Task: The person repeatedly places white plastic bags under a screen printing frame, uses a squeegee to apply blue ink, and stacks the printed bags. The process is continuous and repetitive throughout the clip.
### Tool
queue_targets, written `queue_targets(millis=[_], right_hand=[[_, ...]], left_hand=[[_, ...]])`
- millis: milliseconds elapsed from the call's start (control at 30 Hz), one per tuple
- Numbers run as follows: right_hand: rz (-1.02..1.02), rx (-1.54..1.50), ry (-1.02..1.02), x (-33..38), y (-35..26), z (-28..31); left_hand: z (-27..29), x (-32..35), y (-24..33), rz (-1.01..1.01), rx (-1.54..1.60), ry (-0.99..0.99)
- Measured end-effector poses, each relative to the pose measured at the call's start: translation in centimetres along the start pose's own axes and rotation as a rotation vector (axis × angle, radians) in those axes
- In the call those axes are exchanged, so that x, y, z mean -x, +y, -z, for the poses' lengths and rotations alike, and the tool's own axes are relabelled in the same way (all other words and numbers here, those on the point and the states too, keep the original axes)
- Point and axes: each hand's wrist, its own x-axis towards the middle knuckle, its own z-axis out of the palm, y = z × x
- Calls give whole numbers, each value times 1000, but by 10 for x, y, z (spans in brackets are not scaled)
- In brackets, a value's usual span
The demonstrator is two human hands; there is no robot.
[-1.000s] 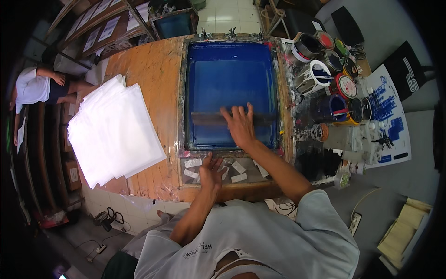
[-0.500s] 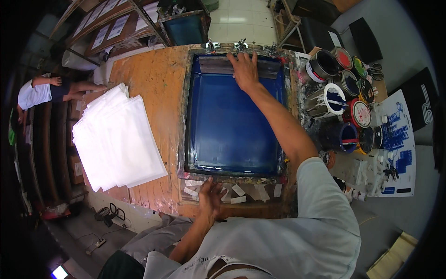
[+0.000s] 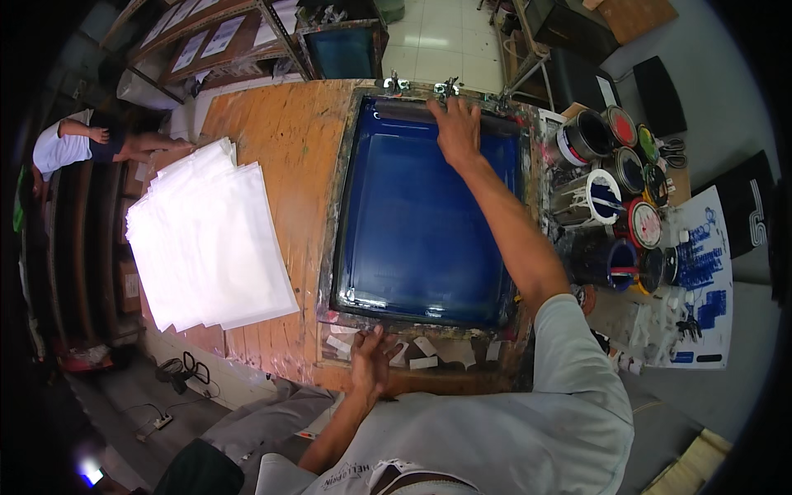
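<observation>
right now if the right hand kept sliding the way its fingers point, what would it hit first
Probably the far edge of the screen frame: the right hand lies flat there, fingers pointing away from the person. Just past it sit the metal hinge clamps, though depth is hard to judge.

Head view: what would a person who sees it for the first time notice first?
The big blue printing screen in its frame fills the middle of the wooden table. The right hand lies at its far edge and the left hand presses on its near edge. A stack of white sheets lies to the left, and open paint cans crowd the right side.
</observation>
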Motion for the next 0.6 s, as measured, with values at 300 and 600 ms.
queue_targets(millis=[300, 600], right_hand=[[-65, -197, -226, 38, -26, 82], [-20, -301, -430, 178, -124, 246]], left_hand=[[2, 3, 19, -31, -78, -148], [-18, 22, 54, -125, -70, -410]])
